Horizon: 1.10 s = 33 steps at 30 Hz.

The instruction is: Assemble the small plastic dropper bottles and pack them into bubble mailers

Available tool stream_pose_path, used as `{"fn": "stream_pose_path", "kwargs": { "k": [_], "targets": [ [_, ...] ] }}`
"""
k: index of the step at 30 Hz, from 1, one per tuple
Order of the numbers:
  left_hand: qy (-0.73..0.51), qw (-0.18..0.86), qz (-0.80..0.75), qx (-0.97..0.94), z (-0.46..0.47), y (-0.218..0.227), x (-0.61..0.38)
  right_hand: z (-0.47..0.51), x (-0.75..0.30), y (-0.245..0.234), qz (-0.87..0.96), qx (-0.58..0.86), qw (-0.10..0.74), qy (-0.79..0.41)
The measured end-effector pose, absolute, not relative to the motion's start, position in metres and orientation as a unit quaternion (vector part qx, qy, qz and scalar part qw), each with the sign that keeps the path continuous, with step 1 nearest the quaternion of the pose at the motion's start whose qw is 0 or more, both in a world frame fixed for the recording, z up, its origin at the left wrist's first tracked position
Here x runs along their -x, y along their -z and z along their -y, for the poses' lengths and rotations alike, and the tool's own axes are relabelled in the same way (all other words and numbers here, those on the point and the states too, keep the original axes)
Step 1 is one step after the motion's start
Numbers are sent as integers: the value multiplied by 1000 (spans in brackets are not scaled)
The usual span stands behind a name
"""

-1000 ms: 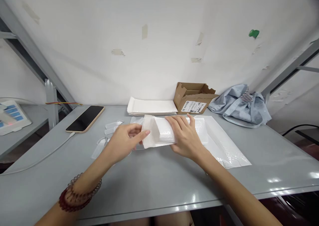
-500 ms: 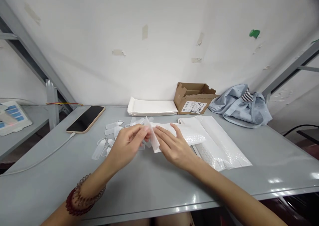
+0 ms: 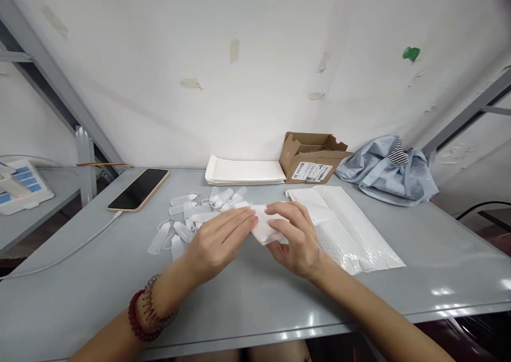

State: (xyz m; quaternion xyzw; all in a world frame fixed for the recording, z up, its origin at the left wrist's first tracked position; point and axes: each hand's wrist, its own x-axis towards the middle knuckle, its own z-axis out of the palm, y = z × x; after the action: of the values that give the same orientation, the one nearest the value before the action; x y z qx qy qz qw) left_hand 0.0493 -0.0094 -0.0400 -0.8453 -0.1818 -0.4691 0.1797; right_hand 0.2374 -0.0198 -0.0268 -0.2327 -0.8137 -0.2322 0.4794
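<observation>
A white bubble mailer (image 3: pixel 266 229) lies on the grey table (image 3: pixel 255 303) in front of me. My right hand (image 3: pixel 295 239) curls over its right part, fingers closed on it. My left hand (image 3: pixel 219 239) presses on its left end with fingers stretched out together. Several small clear plastic tags with loops (image 3: pixel 181 218) lie scattered just left of and behind my left hand. A pile of more white bubble mailers (image 3: pixel 351 234) rests to the right of my right hand.
A phone (image 3: pixel 139 189) on a white cable lies at the left rear. A stack of white envelopes (image 3: pixel 244 171) and an open cardboard box (image 3: pixel 311 158) stand against the wall. A light blue cloth (image 3: pixel 389 167) is bunched at the right rear.
The mailer has been folded or pulled in smaller. My left hand went from pinching its end to lying flat on it, and my right hand closed over it. More tags now show.
</observation>
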Motion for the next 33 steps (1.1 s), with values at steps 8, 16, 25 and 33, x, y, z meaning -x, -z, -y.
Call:
{"fn": "stream_pose_path", "kwargs": {
  "k": [8, 16, 25, 33],
  "targets": [
    [444, 181, 203, 854, 7, 40, -51, 33, -242, 18, 835, 194, 429, 286],
    [497, 160, 237, 819, 17, 40, -62, 43, -247, 3, 855, 182, 391, 288],
    [532, -35, 426, 731, 10, 33, -53, -3, -288, -75, 712, 395, 475, 334],
    [518, -83, 451, 722, 14, 31, -54, -92, -373, -59, 678, 641, 359, 24]
  ]
}}
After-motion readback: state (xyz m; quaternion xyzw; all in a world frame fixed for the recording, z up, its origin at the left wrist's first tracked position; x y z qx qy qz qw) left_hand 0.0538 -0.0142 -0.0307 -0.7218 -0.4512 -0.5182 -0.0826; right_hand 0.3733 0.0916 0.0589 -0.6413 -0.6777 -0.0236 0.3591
